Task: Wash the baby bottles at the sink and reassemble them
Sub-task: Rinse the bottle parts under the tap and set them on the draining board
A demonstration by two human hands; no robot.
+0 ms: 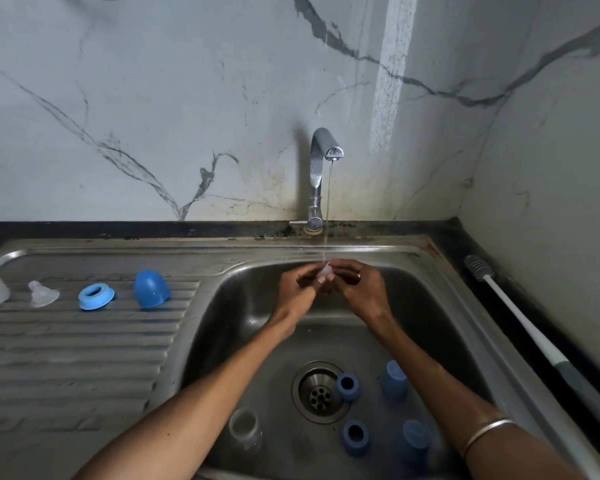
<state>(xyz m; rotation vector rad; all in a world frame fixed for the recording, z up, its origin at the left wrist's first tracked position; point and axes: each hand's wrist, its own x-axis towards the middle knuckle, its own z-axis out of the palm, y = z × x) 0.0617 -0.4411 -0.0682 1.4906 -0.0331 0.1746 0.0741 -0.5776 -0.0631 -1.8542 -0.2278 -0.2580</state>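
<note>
The clear teat is sitting right between both hands under the tap stream, left hand and right hand both pinching it. Rinsed parts are drying way off past the left hand, so that one's probably nearer for setting it down on the draining board.

There is a single view, from a wide-angle camera worn on the person's head. It looks forward and steeply down from above the near edge of the steel sink, facing the marble-patterned wall behind it. The tap stands near the middle of the frame, the ribbed drainboard spreads left, and the room corner closes the right side. Both forearms reach in from the bottom edge, close to the lens. Straight edges bow toward the borders.
</note>
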